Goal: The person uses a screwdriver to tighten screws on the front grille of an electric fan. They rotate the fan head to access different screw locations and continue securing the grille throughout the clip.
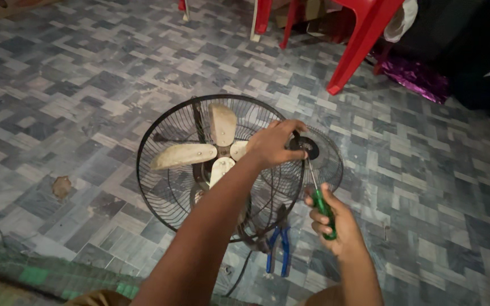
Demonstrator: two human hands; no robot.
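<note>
While a pedestal fan (216,164) lies tilted on the grey patterned tile floor (75,90) at the centre of the frame, the left hand (273,144) closes its fingers over the rim of the black wire guard (160,192). To the lower right, the right hand (333,221) grips a green-handled screwdriver (320,201), its shaft angled up toward the guard's edge. Blue-handled pliers (279,249) rest on the floor just below the fan. Red plastic chairs (364,34) stand at upper right.
</note>
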